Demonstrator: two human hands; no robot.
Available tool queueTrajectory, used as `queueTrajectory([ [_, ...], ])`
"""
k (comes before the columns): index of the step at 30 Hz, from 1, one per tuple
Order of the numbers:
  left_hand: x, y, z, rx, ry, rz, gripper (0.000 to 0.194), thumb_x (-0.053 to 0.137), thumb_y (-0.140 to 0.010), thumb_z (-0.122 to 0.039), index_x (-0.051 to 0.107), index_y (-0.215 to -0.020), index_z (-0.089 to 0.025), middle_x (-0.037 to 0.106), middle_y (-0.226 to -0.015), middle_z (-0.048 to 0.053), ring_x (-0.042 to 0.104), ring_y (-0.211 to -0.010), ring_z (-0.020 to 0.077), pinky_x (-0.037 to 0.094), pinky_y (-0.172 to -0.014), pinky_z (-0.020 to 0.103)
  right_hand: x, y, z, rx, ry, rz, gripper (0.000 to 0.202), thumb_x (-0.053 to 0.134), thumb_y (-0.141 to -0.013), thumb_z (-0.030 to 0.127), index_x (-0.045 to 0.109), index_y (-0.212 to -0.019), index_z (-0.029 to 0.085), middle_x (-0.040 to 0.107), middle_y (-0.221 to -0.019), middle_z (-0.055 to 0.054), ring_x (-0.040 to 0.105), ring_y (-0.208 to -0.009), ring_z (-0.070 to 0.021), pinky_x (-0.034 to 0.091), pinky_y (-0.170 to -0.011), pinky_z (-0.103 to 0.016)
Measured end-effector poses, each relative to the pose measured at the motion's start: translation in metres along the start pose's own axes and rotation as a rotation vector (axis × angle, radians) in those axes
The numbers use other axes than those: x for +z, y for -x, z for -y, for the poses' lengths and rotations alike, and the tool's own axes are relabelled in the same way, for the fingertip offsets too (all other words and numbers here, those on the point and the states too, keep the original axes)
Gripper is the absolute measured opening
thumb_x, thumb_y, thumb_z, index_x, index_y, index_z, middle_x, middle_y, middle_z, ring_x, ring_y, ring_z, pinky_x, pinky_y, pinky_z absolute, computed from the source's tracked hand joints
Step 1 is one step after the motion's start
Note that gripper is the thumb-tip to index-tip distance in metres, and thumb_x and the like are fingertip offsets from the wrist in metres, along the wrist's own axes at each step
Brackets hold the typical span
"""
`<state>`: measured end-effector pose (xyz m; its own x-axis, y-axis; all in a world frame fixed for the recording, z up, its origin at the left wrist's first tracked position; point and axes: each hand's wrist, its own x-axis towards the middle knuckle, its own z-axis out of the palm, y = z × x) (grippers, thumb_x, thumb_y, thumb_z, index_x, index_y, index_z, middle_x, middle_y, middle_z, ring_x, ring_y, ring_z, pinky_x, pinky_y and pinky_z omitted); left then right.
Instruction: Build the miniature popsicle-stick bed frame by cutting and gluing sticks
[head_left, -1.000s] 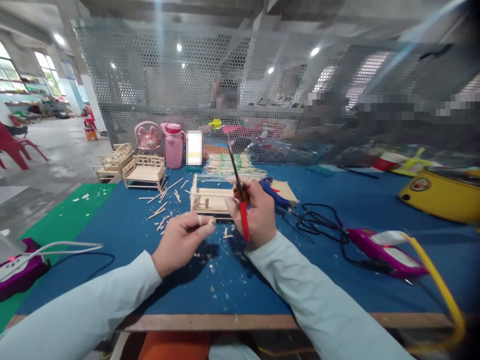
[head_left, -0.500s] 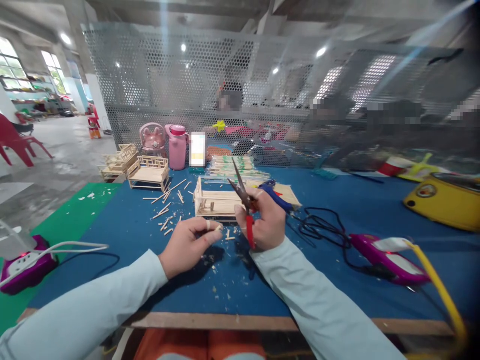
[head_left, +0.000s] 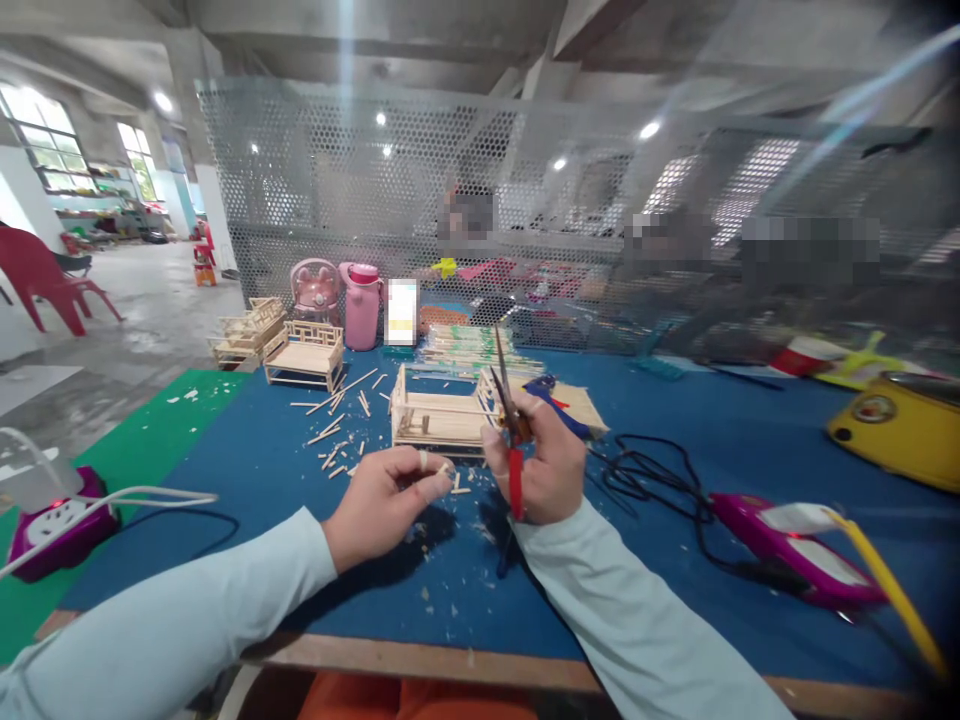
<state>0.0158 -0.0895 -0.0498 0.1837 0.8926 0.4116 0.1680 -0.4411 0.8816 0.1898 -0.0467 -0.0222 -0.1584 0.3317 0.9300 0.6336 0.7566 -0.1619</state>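
My left hand (head_left: 386, 503) is closed in a pinch on a short wooden stick piece (head_left: 445, 469) just in front of the miniature wooden bed frame (head_left: 442, 422). In my right hand (head_left: 546, 462) is a pair of scissors (head_left: 506, 385) with dark blades pointing up and a red handle (head_left: 515, 484). The blades stand a little apart, with nothing visible between them. My right hand is close to the right end of the bed frame. Small cut sticks (head_left: 459, 487) and scraps lie on the blue mat below the hands.
Loose sticks (head_left: 325, 430) lie to the left, before finished miniature wooden furniture (head_left: 304, 357). A pink bottle (head_left: 362, 310) and bundled sticks (head_left: 465, 348) stand or lie at the back. A blue-handled tool (head_left: 553, 400), black cable (head_left: 652, 470) and purple power strip (head_left: 795, 550) are on the right.
The camera view has shifted slightly, so the scene sits a little lower and further right. Both hands keep their grips; the scissors point more upright.
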Motion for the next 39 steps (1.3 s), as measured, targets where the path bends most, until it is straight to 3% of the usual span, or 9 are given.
queueTrajectory([
  [7, -0.009, -0.006, 0.000, 0.135, -0.094, -0.082, 0.017, 0.059, -0.080, -0.027, 0.068, -0.082, -0.012, 0.067, -0.075, 0.005, 0.056, -0.068, 0.0125, 0.044, -0.065, 0.023, 0.004, -0.002, 0.012, 0.102, -0.107, 0.080, 0.027, 0.055, -0.076, 0.018, 0.054, -0.103, 0.019, 0.058, -0.076, -0.001, 0.055, -0.060, -0.0121, 0.048, -0.059, -0.025],
  [11, 0.000, -0.021, -0.007, 0.208, -0.095, -0.077, 0.020, 0.057, -0.081, -0.027, 0.069, -0.083, -0.012, 0.066, -0.073, 0.005, 0.056, -0.069, 0.0132, 0.044, -0.065, 0.023, 0.003, -0.005, 0.016, 0.162, -0.208, 0.151, 0.024, 0.054, -0.076, 0.019, 0.054, -0.100, 0.020, 0.056, -0.074, 0.001, 0.055, -0.061, -0.0124, 0.047, -0.058, -0.025],
  [17, 0.012, -0.019, -0.001, 0.084, 0.056, -0.068, 0.021, 0.058, -0.081, -0.031, 0.068, -0.079, -0.012, 0.065, -0.073, 0.004, 0.054, -0.067, 0.0123, 0.043, -0.065, 0.023, -0.011, -0.005, 0.004, 0.356, -0.367, 0.219, 0.023, 0.055, -0.077, 0.023, 0.054, -0.100, 0.021, 0.054, -0.071, 0.003, 0.053, -0.058, -0.0107, 0.045, -0.056, -0.023],
  [22, 0.008, -0.006, 0.003, 0.035, 0.072, -0.040, 0.019, 0.060, -0.079, -0.029, 0.067, -0.078, -0.012, 0.065, -0.073, 0.004, 0.054, -0.067, 0.0120, 0.043, -0.064, 0.022, -0.016, -0.007, -0.012, 0.257, -0.262, 0.153, 0.025, 0.058, -0.074, 0.022, 0.054, -0.098, 0.021, 0.056, -0.075, 0.001, 0.054, -0.061, -0.0115, 0.046, -0.059, -0.024],
  [27, 0.006, -0.009, 0.005, 0.041, 0.011, -0.012, 0.020, 0.060, -0.078, -0.031, 0.068, -0.080, -0.012, 0.066, -0.073, 0.004, 0.055, -0.068, 0.0129, 0.044, -0.066, 0.023, -0.015, -0.007, -0.013, 0.109, -0.125, 0.148, 0.028, 0.059, -0.072, 0.019, 0.056, -0.101, 0.020, 0.061, -0.082, -0.002, 0.055, -0.064, -0.0135, 0.047, -0.062, -0.027],
  [35, 0.011, -0.006, 0.003, -0.057, 0.121, -0.002, 0.022, 0.061, -0.077, -0.033, 0.067, -0.076, -0.012, 0.063, -0.073, 0.003, 0.052, -0.068, 0.0121, 0.043, -0.065, 0.022, -0.014, -0.009, -0.009, 0.235, -0.221, 0.151, 0.019, 0.056, -0.073, 0.020, 0.053, -0.092, 0.020, 0.052, -0.072, 0.002, 0.050, -0.059, -0.0105, 0.044, -0.058, -0.023],
  [39, 0.015, -0.004, 0.001, -0.086, 0.158, -0.005, 0.024, 0.062, -0.076, -0.035, 0.067, -0.076, -0.011, 0.064, -0.072, 0.003, 0.053, -0.066, 0.0121, 0.043, -0.064, 0.023, -0.016, -0.010, -0.008, 0.315, -0.246, 0.251, 0.019, 0.057, -0.074, 0.023, 0.052, -0.092, 0.020, 0.050, -0.068, 0.004, 0.048, -0.057, -0.0101, 0.043, -0.056, -0.023],
])
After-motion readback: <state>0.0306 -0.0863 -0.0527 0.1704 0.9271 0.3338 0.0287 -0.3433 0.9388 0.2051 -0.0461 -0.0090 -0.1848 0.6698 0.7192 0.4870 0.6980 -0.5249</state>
